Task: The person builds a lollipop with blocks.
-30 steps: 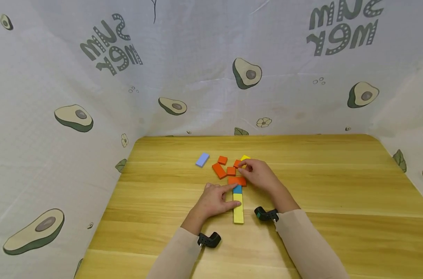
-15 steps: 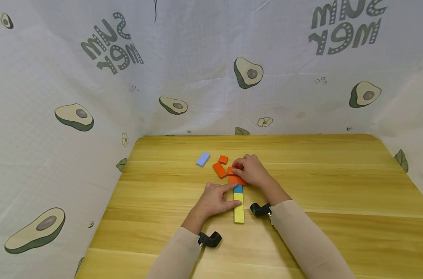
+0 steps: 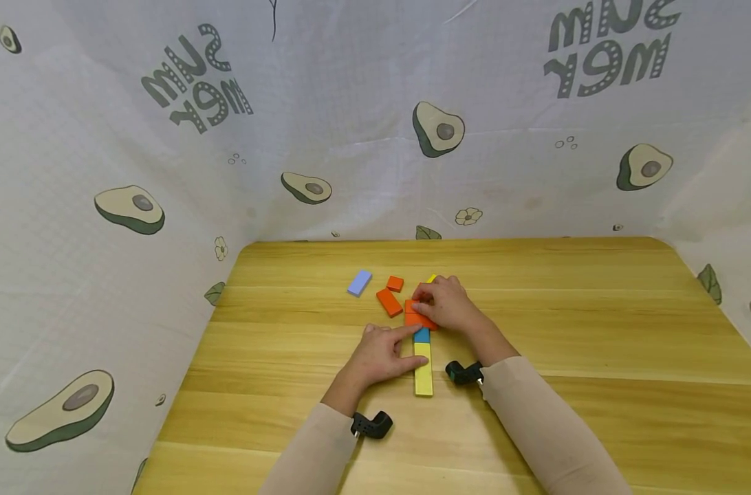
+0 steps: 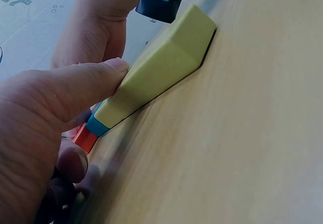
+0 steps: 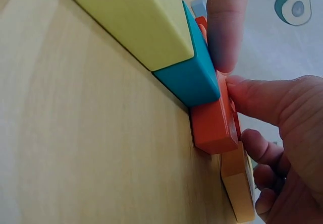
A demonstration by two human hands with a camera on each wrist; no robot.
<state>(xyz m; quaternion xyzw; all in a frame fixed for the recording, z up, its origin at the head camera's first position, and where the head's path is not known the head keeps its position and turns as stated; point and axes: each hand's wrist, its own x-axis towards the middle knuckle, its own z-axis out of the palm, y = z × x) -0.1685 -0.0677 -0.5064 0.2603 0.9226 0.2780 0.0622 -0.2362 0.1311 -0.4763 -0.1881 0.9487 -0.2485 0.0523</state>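
Observation:
A long yellow block (image 3: 423, 379), a blue block (image 3: 421, 336) and an orange rectangular block (image 3: 411, 321) lie in line on the table. My left hand (image 3: 378, 354) rests its thumb on the yellow block and its outstretched index finger where blue meets orange. At the far side of the orange rectangle sits a small orange square block (image 3: 409, 305). Beside it, my right hand (image 3: 448, 302) pinches another small orange block, mostly hidden under the fingers. In the right wrist view, that hand's thumb (image 5: 257, 95) touches the orange pieces.
Left of the row lie a loose orange rectangle (image 3: 388, 302), a small orange square (image 3: 395, 283) and a lavender block (image 3: 360, 282). Another yellow block (image 3: 432, 278) shows behind the right hand. A patterned curtain (image 3: 363, 151) stands behind the wooden table (image 3: 586, 309).
My right hand has come left and nearer, bringing a small orange block beside the other square. That square now sits against the orange rectangle. The left hand has stayed put.

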